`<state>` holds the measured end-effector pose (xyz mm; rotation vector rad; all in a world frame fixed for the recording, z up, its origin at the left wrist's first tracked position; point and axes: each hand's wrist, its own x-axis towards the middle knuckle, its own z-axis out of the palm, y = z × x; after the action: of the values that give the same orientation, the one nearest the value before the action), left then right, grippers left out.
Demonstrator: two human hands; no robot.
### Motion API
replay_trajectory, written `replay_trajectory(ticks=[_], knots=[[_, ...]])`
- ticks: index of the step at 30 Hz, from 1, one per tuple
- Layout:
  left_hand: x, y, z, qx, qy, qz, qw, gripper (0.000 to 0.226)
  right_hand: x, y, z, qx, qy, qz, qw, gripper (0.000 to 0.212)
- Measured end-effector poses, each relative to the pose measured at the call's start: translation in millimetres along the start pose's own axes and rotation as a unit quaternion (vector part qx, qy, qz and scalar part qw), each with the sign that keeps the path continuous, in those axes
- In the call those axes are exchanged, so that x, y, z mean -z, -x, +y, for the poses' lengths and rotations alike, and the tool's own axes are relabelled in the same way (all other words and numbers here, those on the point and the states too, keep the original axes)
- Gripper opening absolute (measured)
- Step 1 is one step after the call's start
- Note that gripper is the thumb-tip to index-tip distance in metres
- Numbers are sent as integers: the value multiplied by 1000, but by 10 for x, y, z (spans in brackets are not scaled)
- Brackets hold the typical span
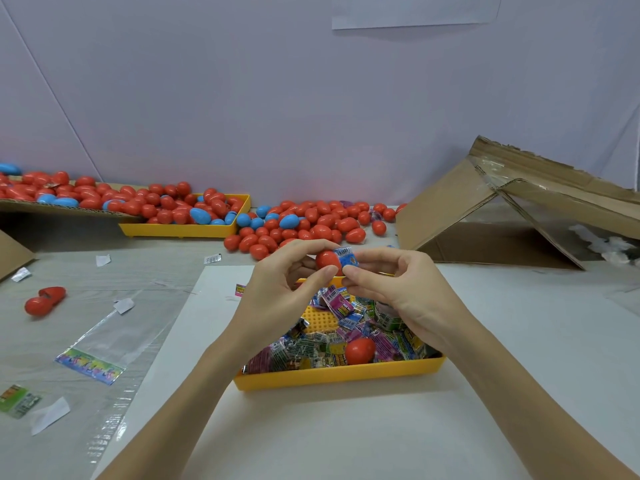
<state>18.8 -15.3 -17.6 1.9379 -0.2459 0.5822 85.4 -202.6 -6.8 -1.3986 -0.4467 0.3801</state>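
left hand [277,292]: grips red egg [327,260] | right hand [405,289]: pinches barcoded blue packet [347,257]

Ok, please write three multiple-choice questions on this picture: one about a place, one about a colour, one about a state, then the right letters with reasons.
1. Where does the loose red egg lie? A) on the floor B) in the near yellow tray, among packets C) on a shelf
2. What colour is the small packet that the right hand pinches? A) green B) black C) blue
3. What is the left hand doing? A) gripping a red egg shell B) lying flat C) hanging empty
Answers: 1 B, it rests on the packets inside the tray wall; 2 C, a blue wrapper shows at the fingertips; 3 A, its fingers curl round the shell.
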Motion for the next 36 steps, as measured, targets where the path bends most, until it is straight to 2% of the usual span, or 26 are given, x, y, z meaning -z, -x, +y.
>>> replay_trajectory(ticks=[2,5,13,19,24,36], knots=[[-6,-4,-13,-18,-19,2,1000,32,1,10,0,2,15,-14,1000,21],[-17,-3,-30,-48,-57,10,997,32,-24,29,-15,3,25,-23,999,14],[-92,9,-45,-84,-83,39,992,32,-64,45,-14,-26,-49,-27,998,18],[-79,15,-55,-112,-95,-8,989,46,-36,24,-20,-74,-118,-50,989,20],[-61,12,-72,-135,-164,7,977,51,-53,32,8,-91,-102,-53,989,19],[16,-15,-57,-173,-208,-6,963,50,-44,42,-52,-111,-73,-70,989,24]])
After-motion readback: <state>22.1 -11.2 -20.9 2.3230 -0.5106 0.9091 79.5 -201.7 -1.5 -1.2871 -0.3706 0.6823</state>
